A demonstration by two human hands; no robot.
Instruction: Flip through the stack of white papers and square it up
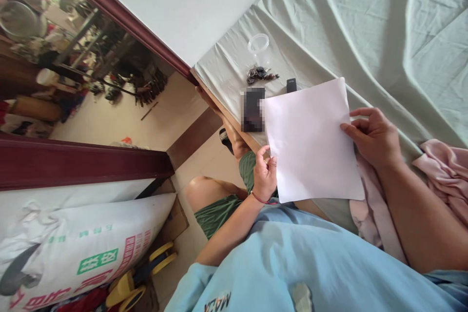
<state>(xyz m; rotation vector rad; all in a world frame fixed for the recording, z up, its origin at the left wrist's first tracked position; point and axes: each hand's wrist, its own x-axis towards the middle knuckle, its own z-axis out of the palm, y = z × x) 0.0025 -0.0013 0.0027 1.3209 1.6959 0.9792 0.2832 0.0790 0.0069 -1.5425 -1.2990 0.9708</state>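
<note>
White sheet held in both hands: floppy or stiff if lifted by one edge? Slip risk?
The white sheet looks thin and light; held at opposite edges by the left hand and right hand, it stays fairly flat, so probably floppy once one edge is released. Its smooth surface may slide on the pale green bedsheet. Likely creases easily.

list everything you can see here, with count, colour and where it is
sheet of paper: 1, white, held over the bed edge
bed sheet: 1, pale green, covering the bed
plastic cup: 1, clear, on the bed near the wall
key bunch: 1, dark, below the cup
small box: 1, black, above the paper's top edge
pink cloth: 1, pink, on the bed at right
sack: 1, white with green and red print, on the floor
left hand: 1, holds the paper's left edge
right hand: 1, holds the paper's right edge
</note>
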